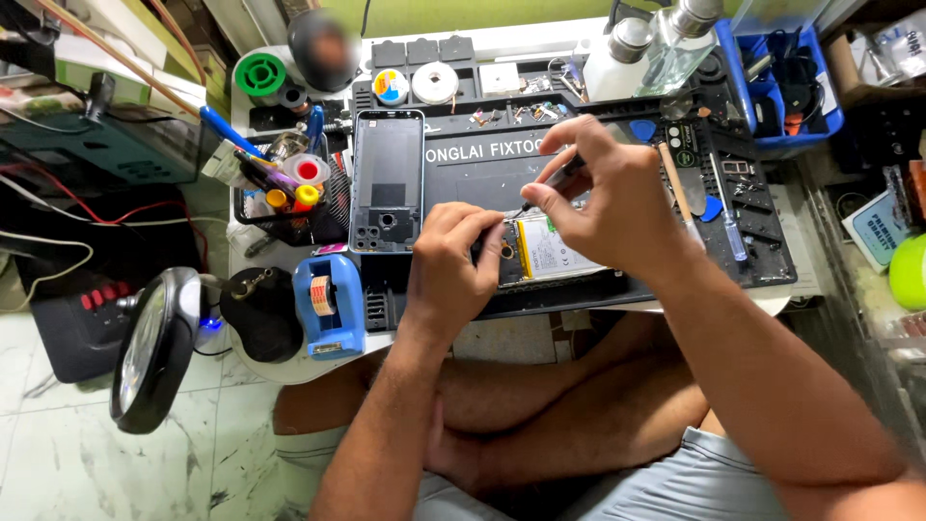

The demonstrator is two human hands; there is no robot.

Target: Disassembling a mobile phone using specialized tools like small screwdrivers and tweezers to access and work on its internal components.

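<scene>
Black screwdriver [552, 180] pinched in right hand [608, 198], tip at opened phone [552, 253] (battery exposed); left hand [453, 265] clamped on phone; unscrewing, steady pressure needed.

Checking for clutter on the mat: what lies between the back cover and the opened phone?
In the head view, only the left hand on the phone; bare mat beside the back cover.
</scene>
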